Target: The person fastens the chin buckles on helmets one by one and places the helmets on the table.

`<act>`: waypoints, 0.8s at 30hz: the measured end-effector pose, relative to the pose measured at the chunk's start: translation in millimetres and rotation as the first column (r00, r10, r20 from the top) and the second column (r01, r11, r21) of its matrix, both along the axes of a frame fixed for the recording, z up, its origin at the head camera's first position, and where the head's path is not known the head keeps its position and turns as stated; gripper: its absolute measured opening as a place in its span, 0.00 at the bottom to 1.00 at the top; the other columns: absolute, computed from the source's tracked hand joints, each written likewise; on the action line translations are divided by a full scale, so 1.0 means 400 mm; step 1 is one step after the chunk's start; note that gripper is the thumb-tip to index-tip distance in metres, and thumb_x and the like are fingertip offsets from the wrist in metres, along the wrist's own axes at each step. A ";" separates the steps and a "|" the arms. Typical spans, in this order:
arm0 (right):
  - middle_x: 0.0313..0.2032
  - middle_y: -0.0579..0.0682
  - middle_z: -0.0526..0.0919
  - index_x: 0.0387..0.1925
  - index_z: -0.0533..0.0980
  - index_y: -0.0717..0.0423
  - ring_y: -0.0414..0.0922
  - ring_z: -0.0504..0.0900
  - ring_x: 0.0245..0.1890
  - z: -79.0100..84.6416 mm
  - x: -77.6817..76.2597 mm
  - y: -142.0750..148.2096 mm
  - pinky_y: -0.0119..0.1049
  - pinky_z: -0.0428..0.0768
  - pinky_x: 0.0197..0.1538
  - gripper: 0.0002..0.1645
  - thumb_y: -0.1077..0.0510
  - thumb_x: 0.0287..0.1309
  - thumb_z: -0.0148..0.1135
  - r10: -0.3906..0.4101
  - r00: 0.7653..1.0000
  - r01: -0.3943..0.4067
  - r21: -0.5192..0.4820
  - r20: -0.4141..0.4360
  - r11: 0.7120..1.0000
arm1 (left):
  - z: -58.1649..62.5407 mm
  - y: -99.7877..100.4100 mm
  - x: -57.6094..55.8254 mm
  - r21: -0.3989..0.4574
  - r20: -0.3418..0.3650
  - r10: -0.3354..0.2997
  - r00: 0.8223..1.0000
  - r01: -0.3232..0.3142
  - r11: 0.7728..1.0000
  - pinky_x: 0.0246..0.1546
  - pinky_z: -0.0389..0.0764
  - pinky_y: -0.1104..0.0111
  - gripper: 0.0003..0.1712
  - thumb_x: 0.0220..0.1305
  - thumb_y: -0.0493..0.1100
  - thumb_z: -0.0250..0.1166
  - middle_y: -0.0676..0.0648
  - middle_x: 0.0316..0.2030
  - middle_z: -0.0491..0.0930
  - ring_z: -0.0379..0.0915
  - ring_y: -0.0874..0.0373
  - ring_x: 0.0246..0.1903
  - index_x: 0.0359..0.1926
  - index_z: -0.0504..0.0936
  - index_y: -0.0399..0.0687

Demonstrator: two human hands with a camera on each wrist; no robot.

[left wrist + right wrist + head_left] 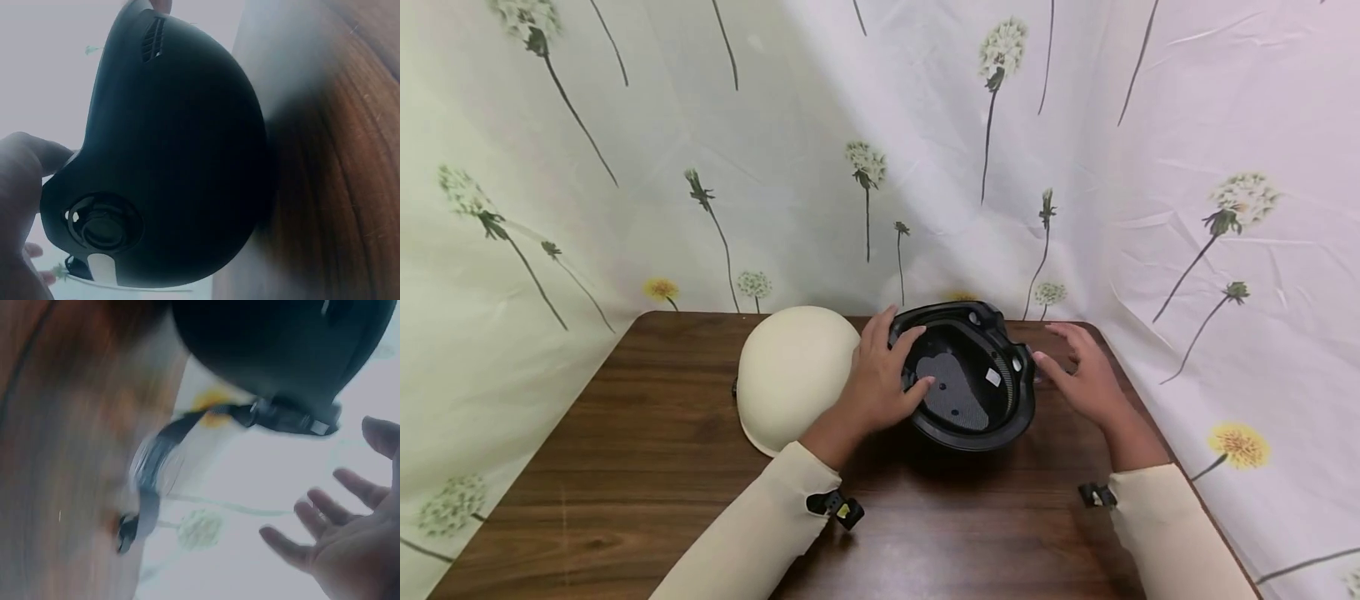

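A black helmet (973, 433) lies with its opening up, its dark lining and a small white label (993, 377) showing. My left hand (880, 379) is at its left rim, fingers spread, with the thumb over the opening. The left wrist view gives the helmet's outer side, with a round fitting (103, 228) and a slotted vent (153, 39). My right hand (1082, 375) is just right of the helmet, fingers loosely apart and holding nothing. In the right wrist view a dark strap (169, 437) with a buckle end (127, 532) hangs from the helmet.
A cream dome-shaped helmet (793, 375) rests dome up, close left of the black one, partly behind my left hand. Both are on a brown wooden table (647, 467). A pale cloth (790, 167) printed with dandelions stands behind the table and along its sides.
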State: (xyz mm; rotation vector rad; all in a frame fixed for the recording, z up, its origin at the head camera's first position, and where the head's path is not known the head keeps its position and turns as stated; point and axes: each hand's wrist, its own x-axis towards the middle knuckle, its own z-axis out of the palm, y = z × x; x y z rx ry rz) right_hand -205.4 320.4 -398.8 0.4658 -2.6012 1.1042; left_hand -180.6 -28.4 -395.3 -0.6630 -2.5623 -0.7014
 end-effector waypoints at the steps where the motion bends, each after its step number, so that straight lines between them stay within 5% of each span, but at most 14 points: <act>1: 0.72 0.66 0.66 0.73 0.68 0.61 0.67 0.65 0.72 0.000 -0.010 0.011 0.72 0.69 0.64 0.33 0.49 0.76 0.63 -0.001 1.000 0.001 0.000 0.022 1.000 | 0.004 0.001 -0.002 -0.011 0.010 -0.003 1.000 0.003 1.000 0.68 0.63 0.33 0.39 0.68 0.58 0.71 0.35 0.81 0.48 0.45 0.35 0.79 0.75 0.71 0.51; 13: 0.70 0.67 0.70 0.71 0.71 0.63 0.68 0.68 0.70 -0.022 -0.095 0.096 0.68 0.73 0.65 0.34 0.48 0.74 0.65 0.025 0.979 -0.041 0.075 0.201 0.996 | 0.032 0.009 -0.020 -0.100 0.128 0.000 0.992 0.013 0.995 0.74 0.51 0.33 0.34 0.68 0.61 0.71 0.38 0.82 0.48 0.36 0.34 0.81 0.70 0.77 0.55; 24: 0.70 0.70 0.71 0.73 0.69 0.63 0.67 0.68 0.71 -0.057 -0.134 0.133 0.66 0.69 0.68 0.39 0.54 0.66 0.73 0.036 0.930 -0.054 0.040 0.365 0.998 | 0.049 0.023 -0.015 -0.113 0.217 0.075 0.973 -0.051 0.992 0.71 0.59 0.32 0.31 0.67 0.62 0.71 0.39 0.83 0.40 0.30 0.33 0.81 0.66 0.81 0.59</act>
